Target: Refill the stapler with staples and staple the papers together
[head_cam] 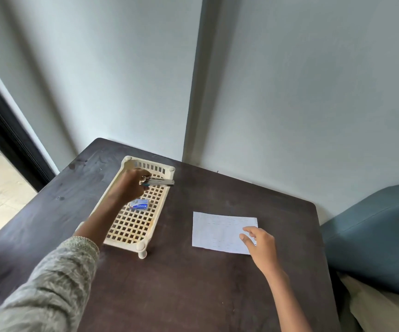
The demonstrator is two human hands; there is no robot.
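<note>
Head view of a dark wooden desk (169, 283) set against a pale wall. Nearest, the right hand (260, 245) lies with its grip loosely open and empty, fingertips (242, 236) resting on the near right corner of the white papers (217, 232), which lie flat on the desk just beyond and to the left of that grip. Well to the left of the papers stands a cream lattice tray (133, 226) on short legs. The left arm, in a patterned grey sleeve (50, 283), reaches over the tray's left rim. Just nearer than the left grip, a small blue box of staples (139, 204) lies on the tray's lattice floor. Farther on, the left hand (131, 185) has its grip closed around the rear end of a metal stapler (160, 182), which juts out to the right of the fingers, above the far end of the tray. A blue cushion (373, 236) lies beyond the desk's right edge.
</note>
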